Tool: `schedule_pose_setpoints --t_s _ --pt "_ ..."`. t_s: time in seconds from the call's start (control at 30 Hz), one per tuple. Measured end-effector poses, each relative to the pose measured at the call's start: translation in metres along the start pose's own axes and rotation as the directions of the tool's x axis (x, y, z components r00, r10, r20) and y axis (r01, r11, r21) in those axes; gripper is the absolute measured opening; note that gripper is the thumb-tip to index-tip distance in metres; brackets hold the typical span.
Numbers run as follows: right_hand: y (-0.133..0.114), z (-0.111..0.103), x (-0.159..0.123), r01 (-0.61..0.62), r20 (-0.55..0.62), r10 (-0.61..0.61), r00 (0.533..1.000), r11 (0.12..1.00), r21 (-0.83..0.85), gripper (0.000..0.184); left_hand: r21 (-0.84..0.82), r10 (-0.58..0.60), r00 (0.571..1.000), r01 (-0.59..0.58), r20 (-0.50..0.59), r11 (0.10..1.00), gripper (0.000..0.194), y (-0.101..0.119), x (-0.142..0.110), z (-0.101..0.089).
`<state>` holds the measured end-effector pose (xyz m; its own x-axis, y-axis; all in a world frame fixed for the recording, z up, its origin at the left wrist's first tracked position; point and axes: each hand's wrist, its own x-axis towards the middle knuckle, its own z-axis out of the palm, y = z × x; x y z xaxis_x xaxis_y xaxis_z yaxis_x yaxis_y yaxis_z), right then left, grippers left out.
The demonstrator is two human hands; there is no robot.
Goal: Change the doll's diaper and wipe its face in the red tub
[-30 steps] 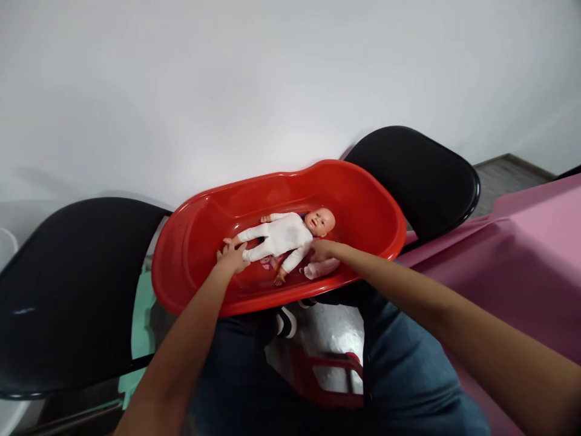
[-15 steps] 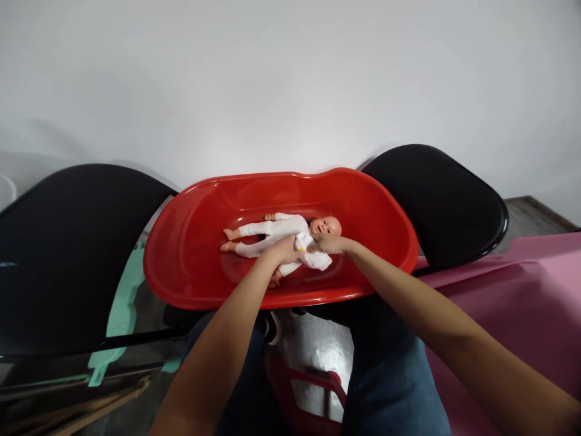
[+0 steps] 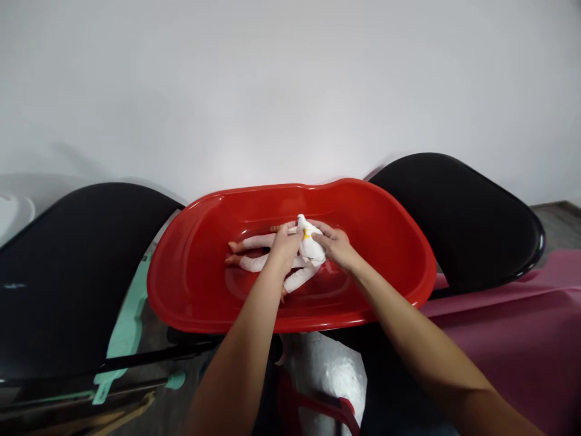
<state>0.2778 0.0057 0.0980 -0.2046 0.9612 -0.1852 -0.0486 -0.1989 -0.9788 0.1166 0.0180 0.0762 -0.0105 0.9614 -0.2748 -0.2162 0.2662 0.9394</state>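
Observation:
A red plastic baby tub (image 3: pixel 190 284) rests across two black chair seats. Inside it lies a baby doll (image 3: pixel 258 253) in a white one-piece suit, legs pointing left. A small white cloth (image 3: pixel 309 242) with a yellow mark is bunched over the doll's chest and head. My left hand (image 3: pixel 285 243) pinches the left side of this cloth, and my right hand (image 3: pixel 334 244) is closed on its right side. Both hands hide the doll's head.
A black chair seat (image 3: pixel 68 266) lies left of the tub and another black chair seat (image 3: pixel 463 212) lies right. Pink fabric (image 3: pixel 512 339) covers the lower right. A red stool (image 3: pixel 318 406) and mint-green object (image 3: pixel 127 327) sit below. A white wall stands behind.
My left hand moved from the doll's legs up to its chest. Both hands brought the white cloth over the doll's chest and face, which no longer shows.

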Motion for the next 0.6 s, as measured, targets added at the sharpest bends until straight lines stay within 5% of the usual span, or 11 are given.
schedule_pose_setpoints --t_s 0.1,0.17,0.33,0.43,0.5,0.6 --pt "0.012 0.001 -0.003 -0.015 -0.037 0.017 0.999 0.998 0.061 0.050 -0.105 -0.079 0.997 0.080 0.022 0.991 0.054 0.001 -0.009 0.007" --pt "0.017 0.002 -0.005 0.023 -0.041 -0.023 0.999 1.000 -0.007 0.051 -0.138 -0.028 1.000 0.027 -0.010 0.990 0.063 0.005 -0.014 0.006" --pt "0.019 0.019 -0.014 0.300 0.082 -0.290 0.953 0.890 -0.342 0.094 -0.085 0.101 0.982 -0.116 -0.162 0.990 0.067 0.020 -0.024 -0.001" --pt "0.017 0.028 -0.011 0.387 0.036 -0.397 0.917 0.864 -0.323 0.061 -0.090 0.138 0.985 -0.147 -0.100 0.985 0.064 0.026 -0.026 -0.004" --pt "0.012 0.026 -0.007 0.299 -0.045 -0.316 0.948 0.928 -0.224 0.037 0.029 0.219 0.970 -0.218 -0.102 0.976 0.067 0.030 -0.025 -0.011" --pt "0.002 0.016 -0.004 0.137 -0.083 -0.134 0.987 0.990 0.027 0.033 0.202 0.212 0.976 -0.199 -0.048 0.959 0.074 0.032 -0.022 -0.025"
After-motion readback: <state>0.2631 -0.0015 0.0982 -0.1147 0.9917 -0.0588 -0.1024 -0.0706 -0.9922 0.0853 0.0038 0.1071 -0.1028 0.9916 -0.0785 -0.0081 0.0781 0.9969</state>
